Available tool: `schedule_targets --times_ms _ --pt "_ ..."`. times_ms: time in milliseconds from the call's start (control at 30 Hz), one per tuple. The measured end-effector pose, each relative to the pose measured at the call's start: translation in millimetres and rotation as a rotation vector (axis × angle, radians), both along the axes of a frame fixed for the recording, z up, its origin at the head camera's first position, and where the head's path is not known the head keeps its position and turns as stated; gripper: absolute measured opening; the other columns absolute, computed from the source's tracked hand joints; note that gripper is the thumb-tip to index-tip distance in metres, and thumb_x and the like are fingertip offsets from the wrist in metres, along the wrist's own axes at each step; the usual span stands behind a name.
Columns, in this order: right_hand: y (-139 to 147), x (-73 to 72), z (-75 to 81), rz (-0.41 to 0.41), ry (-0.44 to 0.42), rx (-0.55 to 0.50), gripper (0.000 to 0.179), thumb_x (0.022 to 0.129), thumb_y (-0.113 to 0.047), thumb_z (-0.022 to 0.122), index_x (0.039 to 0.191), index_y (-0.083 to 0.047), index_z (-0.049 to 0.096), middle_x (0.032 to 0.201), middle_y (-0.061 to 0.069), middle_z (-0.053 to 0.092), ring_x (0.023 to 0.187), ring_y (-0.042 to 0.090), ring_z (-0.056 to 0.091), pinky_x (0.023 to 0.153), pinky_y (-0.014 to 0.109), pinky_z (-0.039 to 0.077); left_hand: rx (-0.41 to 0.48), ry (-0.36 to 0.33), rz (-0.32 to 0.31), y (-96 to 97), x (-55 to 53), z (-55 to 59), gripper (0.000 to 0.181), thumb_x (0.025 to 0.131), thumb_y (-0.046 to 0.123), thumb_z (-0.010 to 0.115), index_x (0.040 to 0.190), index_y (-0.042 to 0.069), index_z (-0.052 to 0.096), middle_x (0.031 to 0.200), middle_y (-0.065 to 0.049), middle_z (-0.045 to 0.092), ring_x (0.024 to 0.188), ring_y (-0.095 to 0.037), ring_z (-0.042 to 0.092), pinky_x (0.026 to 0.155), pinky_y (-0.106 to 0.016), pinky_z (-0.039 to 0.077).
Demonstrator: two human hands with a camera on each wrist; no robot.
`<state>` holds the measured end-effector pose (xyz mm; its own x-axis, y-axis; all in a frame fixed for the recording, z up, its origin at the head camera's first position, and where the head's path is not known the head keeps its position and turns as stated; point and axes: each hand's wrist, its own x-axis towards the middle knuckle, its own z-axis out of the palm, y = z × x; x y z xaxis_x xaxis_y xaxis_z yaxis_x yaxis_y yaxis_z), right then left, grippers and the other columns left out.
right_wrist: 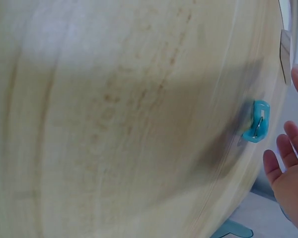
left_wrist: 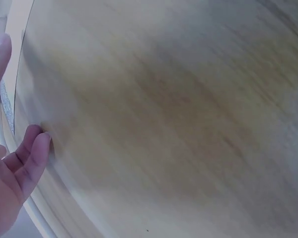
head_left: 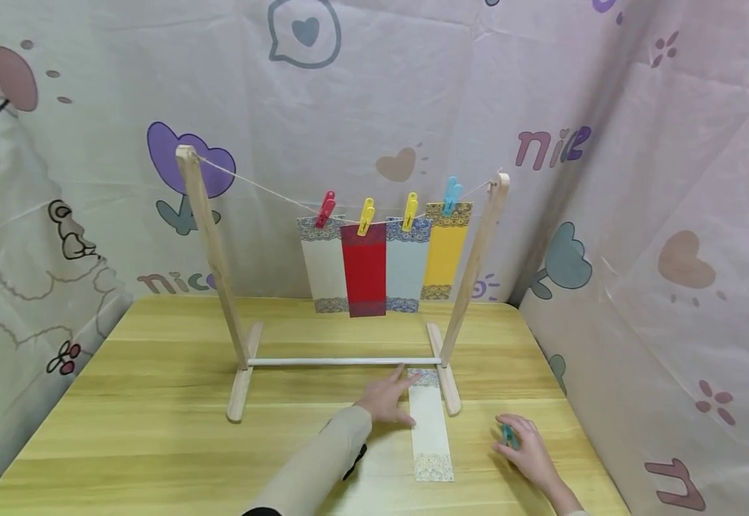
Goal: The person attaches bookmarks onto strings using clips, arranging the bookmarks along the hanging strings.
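Observation:
A pale strip of card with lacy patterned ends lies flat on the table. My left hand reaches over its left edge, fingers spread; whether they touch the card I cannot tell. In the left wrist view, part of the left hand shows beside the card's edge. To the right of the card, a blue clothespin lies on the table, with my right hand around it. The right wrist view shows the clothespin apart from the right hand's loosely bent fingers.
Behind the card stands a wooden rack with a string between its posts. From the string hang a white card, a red card, a light blue card and a yellow card, each under a clothespin.

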<state>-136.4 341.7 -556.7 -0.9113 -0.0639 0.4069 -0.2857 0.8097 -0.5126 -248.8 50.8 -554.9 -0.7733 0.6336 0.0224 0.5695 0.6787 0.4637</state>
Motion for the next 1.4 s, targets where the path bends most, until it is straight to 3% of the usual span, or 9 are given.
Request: schedule_targets --times_ms 167,333,467,633,833,1033,1200,1300,1400 --pt "0.0 -0.2 0.5 0.011 -0.006 -0.004 0.050 0.056 -0.004 0.081 0.101 0.001 0.062 0.103 0.010 0.060 0.093 0.028 0.050 0.075 0.041 0.046 -0.035 0.012 -0.003 1.3 -0.6 2.6 0.096 0.062 0.051 0.072 0.142 0.026 0.024 0.144 -0.019 0.018 0.047 -0.005 0.040 0.039 -0.018 0.027" --pt "0.8 -0.8 0.6 0.005 -0.048 -0.021 0.050 0.058 -0.006 0.080 0.103 0.001 0.061 0.105 0.011 0.059 0.094 0.029 0.050 0.076 0.043 0.046 -0.094 0.045 0.005 5.4 -3.7 0.3 0.093 0.063 0.057 0.069 0.141 0.029 0.026 0.144 -0.016 0.021 0.069 -0.012 0.055 0.039 -0.018 0.028" --pt "1.7 -2.1 -2.5 -0.001 -0.104 -0.047 0.049 0.061 -0.007 0.079 0.105 0.001 0.061 0.107 0.014 0.058 0.097 0.032 0.049 0.078 0.048 0.044 -0.139 0.085 0.006 8.2 -3.6 0.0 0.089 0.064 0.060 0.065 0.140 0.031 0.028 0.144 -0.015 0.023 0.082 -0.017 0.057 0.041 -0.019 0.028" --pt "2.0 -3.0 -4.5 -0.011 -0.160 -0.070 0.048 0.062 -0.007 0.079 0.106 0.000 0.060 0.109 0.014 0.057 0.099 0.032 0.049 0.080 0.049 0.043 -0.176 0.109 0.009 10.3 -2.7 0.8 0.087 0.065 0.059 0.066 0.139 0.030 0.030 0.143 -0.015 0.025 0.085 -0.019 0.057 0.042 -0.019 0.026" --pt "2.9 -4.4 -5.0 -0.022 -0.161 -0.037 0.049 0.060 -0.006 0.079 0.106 0.000 0.061 0.108 0.013 0.058 0.098 0.030 0.048 0.079 0.046 0.043 -0.166 0.089 0.019 9.6 -3.1 1.0 0.091 0.062 0.059 0.069 0.139 0.031 0.030 0.143 -0.014 0.025 0.071 -0.013 0.053 0.042 -0.019 0.025" --pt "6.6 -5.2 -3.1 0.001 -0.151 -0.016 0.049 0.060 -0.001 0.078 0.105 0.004 0.060 0.107 0.019 0.056 0.098 0.036 0.048 0.081 0.053 0.041 -0.131 0.038 0.001 6.0 -4.4 3.2 0.098 0.057 0.056 0.074 0.140 0.032 0.028 0.144 -0.015 0.023 0.049 -0.007 0.035 0.040 -0.019 0.024" --pt "9.5 -6.9 -2.2 0.004 -0.171 -0.015 0.052 0.060 -0.003 0.078 0.107 0.006 0.058 0.111 0.027 0.051 0.102 0.045 0.044 0.084 0.059 0.036 -0.124 -0.022 -0.019 3.5 -4.9 5.5 0.100 0.053 0.053 0.077 0.139 0.032 0.030 0.144 -0.016 0.022 0.049 -0.007 0.034 0.042 -0.020 0.030" --pt "9.7 -8.5 -1.6 -0.010 -0.218 -0.009 0.056 0.062 -0.007 0.078 0.111 0.006 0.056 0.114 0.029 0.048 0.106 0.047 0.041 0.085 0.060 0.035 -0.145 -0.039 -0.034 1.9 -4.7 7.5 0.101 0.053 0.054 0.077 0.139 0.033 0.029 0.143 -0.016 0.023 0.059 -0.009 0.046 0.045 -0.021 0.033" --pt "8.9 -10.1 -1.5 -0.035 -0.264 -0.004 0.059 0.063 -0.009 0.078 0.113 0.007 0.053 0.114 0.030 0.047 0.106 0.046 0.041 0.086 0.058 0.036 -0.158 -0.063 -0.045 0.0 -3.3 9.8 0.099 0.054 0.053 0.077 0.139 0.035 0.029 0.144 -0.015 0.022 0.088 -0.019 0.056 0.051 -0.023 0.038"
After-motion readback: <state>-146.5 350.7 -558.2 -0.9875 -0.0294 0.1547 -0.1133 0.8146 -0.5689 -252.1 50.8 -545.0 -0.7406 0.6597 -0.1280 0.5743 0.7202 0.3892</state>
